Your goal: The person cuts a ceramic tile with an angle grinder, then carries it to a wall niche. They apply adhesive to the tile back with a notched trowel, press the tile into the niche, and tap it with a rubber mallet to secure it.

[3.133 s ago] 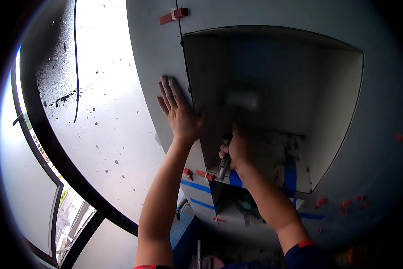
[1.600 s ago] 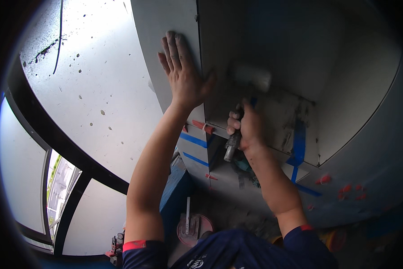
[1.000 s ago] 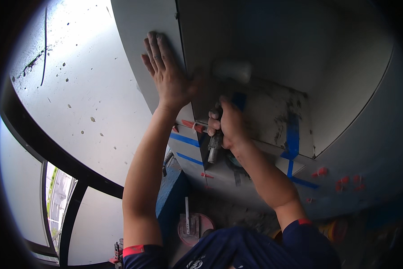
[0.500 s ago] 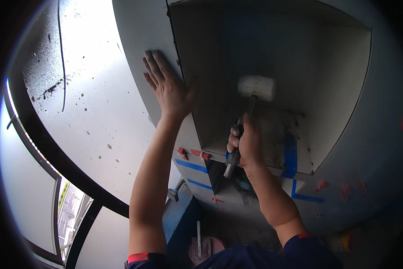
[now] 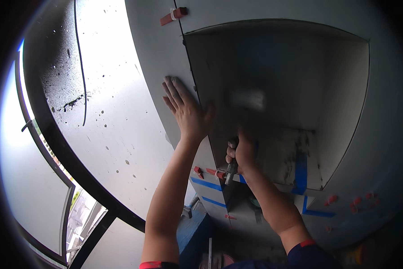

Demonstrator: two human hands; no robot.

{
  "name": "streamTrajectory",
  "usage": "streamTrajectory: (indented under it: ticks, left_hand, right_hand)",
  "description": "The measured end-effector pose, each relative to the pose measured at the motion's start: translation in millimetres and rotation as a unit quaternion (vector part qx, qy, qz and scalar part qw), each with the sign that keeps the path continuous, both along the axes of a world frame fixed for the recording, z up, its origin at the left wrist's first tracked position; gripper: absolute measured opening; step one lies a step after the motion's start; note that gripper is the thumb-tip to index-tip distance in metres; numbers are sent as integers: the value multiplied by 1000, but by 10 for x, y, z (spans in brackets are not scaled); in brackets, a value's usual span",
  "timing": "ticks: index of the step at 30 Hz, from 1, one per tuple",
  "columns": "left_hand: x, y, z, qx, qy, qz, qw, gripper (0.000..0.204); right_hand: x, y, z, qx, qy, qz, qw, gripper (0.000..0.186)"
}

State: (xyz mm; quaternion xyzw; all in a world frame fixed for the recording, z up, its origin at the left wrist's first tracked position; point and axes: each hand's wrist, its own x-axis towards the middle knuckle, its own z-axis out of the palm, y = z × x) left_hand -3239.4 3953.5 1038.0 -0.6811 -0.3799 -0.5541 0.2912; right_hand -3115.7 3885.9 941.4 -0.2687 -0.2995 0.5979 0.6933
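My left hand [image 5: 188,112] lies flat with fingers spread on the grey tile panel [image 5: 163,65], and its thumb reaches past the edge of a recessed wall niche [image 5: 345,121]. In front of the niche, my right hand [image 5: 242,152] is wrapped round the handle of a mallet [image 5: 250,99]. The mallet's pale, blocky head is smeared by motion inside the niche's outline. I cannot tell whether it touches a wall of the niche. The handle's end [image 5: 229,175] sticks out below my fist.
Red wedges in white clips [image 5: 173,16] sit along the tile joints, several at lower right. Blue tape [image 5: 301,172] crosses the niche's bottom edge. A hammer-like tool [image 5: 187,211] rests by a blue block [image 5: 193,233]. At left is a window with a dark frame [image 5: 98,188].
The view has shifted, so the wall and both arms appear lower and mostly further right. The mallet head has swung left relative to the niche and is more blurred. My left hand stays on the panel.
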Motion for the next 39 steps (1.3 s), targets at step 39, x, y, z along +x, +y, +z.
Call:
streamTrajectory:
  ticks: [39]
  left_hand:
    - [-202, 135, 488, 126, 70, -41, 989, 117]
  right_hand:
    - [243, -214, 121, 15, -70, -109, 991, 34]
